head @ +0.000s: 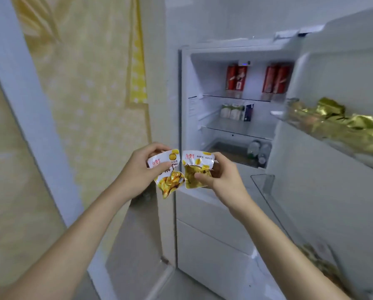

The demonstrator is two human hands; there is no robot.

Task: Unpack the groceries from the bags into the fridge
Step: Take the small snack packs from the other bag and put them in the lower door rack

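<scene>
I hold two small white-and-yellow snack packets in front of the open fridge. My left hand grips the left packet, which shows yellow pieces on its front. My right hand grips the right packet, thumb pressed on its clear window. The two packets sit side by side, almost touching, just below and left of the fridge's open compartment. No grocery bag is in view.
Inside the fridge, red cartons stand on the top shelf, small cartons on the middle shelf, bottles at the bottom. The open door on the right carries gold foil packets in its upper bin. A yellow curtain hangs left.
</scene>
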